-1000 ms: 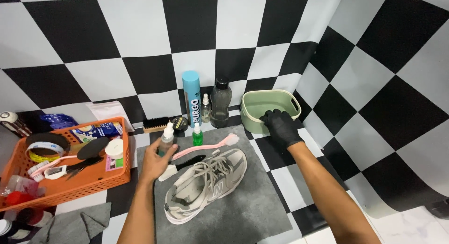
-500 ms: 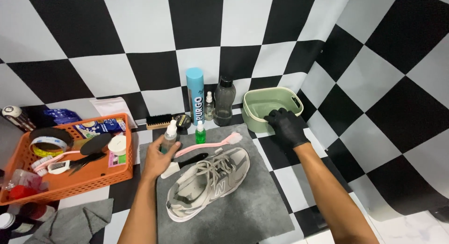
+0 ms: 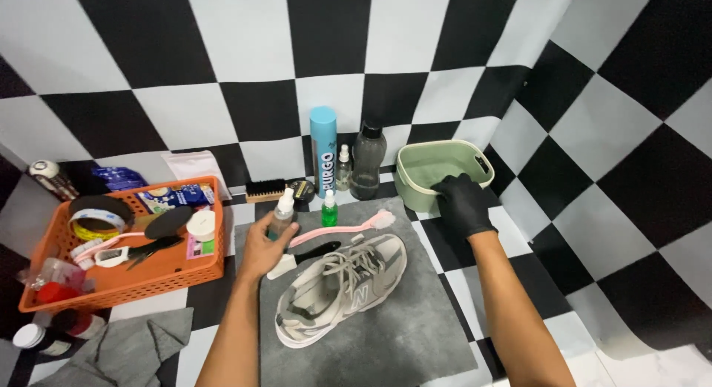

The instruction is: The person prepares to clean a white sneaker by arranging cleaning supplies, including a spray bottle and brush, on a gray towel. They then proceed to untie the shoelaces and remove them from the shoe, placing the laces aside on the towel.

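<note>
Two hands are busy over a checkered black-and-white surface. Far left sits an orange basket (image 3: pixel 204 265) crammed with tape rolls, a black insole, scissors and small jars, and a crumpled grey cloth (image 3: pixel 122 350) lies in front of it. Next comes the bare left hand (image 3: pixel 265 246), its fingers curled around a small clear spray bottle (image 3: pixel 282 213) with a white top, held upright at the back left corner of a grey mat (image 3: pixel 415 320). On that mat a grey and white sneaker (image 3: pixel 341 287) lies at a slant, toe towards the person. Just behind the shoe rest a black-handled brush (image 3: pixel 311 250) and a pink brush (image 3: pixel 341 227), with a little green bottle (image 3: pixel 329 210) standing beside them. Against the wall stand a wooden brush (image 3: pixel 265 190), a tall blue can (image 3: pixel 323 150), a small clear bottle (image 3: pixel 343 168) and a dark smoky bottle (image 3: pixel 368 161). Further right, the black-gloved right hand (image 3: pixel 461 203) closes over the near rim of a pale green tub (image 3: pixel 437 164), fingers hooked on its edge.
</note>
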